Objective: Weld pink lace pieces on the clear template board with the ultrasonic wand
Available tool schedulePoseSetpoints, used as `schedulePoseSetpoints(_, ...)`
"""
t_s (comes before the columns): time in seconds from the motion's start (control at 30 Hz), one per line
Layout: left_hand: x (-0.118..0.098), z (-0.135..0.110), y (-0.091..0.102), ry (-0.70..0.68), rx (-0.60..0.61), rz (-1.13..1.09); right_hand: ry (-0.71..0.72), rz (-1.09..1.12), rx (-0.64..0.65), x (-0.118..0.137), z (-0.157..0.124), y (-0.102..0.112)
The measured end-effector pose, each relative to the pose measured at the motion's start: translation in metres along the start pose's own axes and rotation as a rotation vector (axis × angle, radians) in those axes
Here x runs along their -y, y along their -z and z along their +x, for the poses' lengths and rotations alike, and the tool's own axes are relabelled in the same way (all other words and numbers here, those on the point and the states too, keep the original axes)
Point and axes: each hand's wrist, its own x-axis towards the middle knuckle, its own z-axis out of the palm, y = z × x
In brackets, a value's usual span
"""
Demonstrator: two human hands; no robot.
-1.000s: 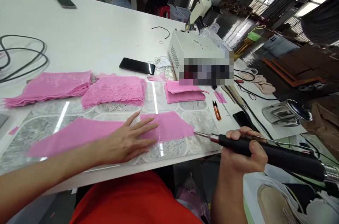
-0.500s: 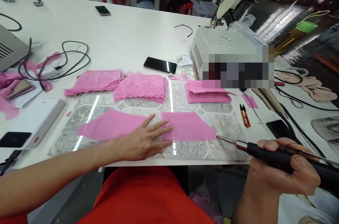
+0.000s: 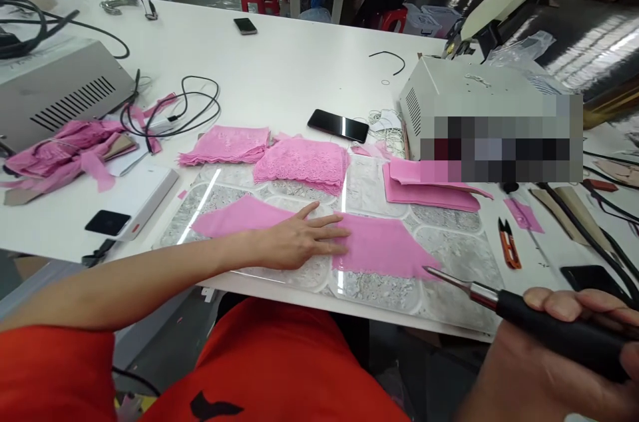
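Note:
My left hand (image 3: 294, 240) lies flat, fingers spread, across the inner ends of two pink fabric pieces. The left fabric piece (image 3: 234, 217) is partly hidden under the hand and forearm. The right fabric piece (image 3: 377, 245) narrows to a point at its right end. My right hand (image 3: 564, 355) is closed around a black-handled tool (image 3: 559, 329) with a thin pointed metal tip. That tip is at the right corner of the right piece; whether it touches the cloth I cannot tell. Both pieces lie on a grey stone-patterned mat (image 3: 369, 292).
Behind the mat are lace stacks (image 3: 302, 162) and folded pink cloth (image 3: 429, 192). A grey machine box (image 3: 449, 86) stands back right, another (image 3: 64, 89) at left. Orange thread snips (image 3: 509, 245), a phone (image 3: 338, 125), a white box (image 3: 144, 202) and black cables (image 3: 184, 109) lie around.
The view has turned left, so everything sits further right in the picture. My left hand stays spread on the fabric. The tool tip now overlaps the right piece's corner slightly.

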Motion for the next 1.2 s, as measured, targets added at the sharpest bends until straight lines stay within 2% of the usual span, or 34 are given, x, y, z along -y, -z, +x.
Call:
schedulePoseSetpoints(0.1,0.0,0.001,-0.002,-0.011,0.001,0.003,0.094,0.001,0.184,-0.009,-0.016,-0.004)
schedulePoseSetpoints(0.3,-0.001,0.001,-0.005,-0.032,0.009,0.069,-0.015,0.044,0.561,-0.028,-0.049,-0.01)
schedulePoseSetpoints(0.4,-0.002,0.001,-0.005,-0.013,0.026,0.083,-0.051,0.078,0.676,-0.034,-0.061,-0.015)
schedulePoseSetpoints(0.63,-0.003,0.001,-0.006,-0.016,0.01,0.084,-0.04,0.083,0.76,-0.039,-0.072,-0.023)
schedulePoseSetpoints(0.8,-0.001,0.0,-0.009,-0.062,-0.042,0.129,-0.062,0.101,0.776,-0.04,-0.073,-0.022)
schedulePoseSetpoints(1.2,-0.001,0.0,-0.01,-0.056,-0.049,0.148,-0.05,0.141,0.872,-0.043,-0.072,-0.019)
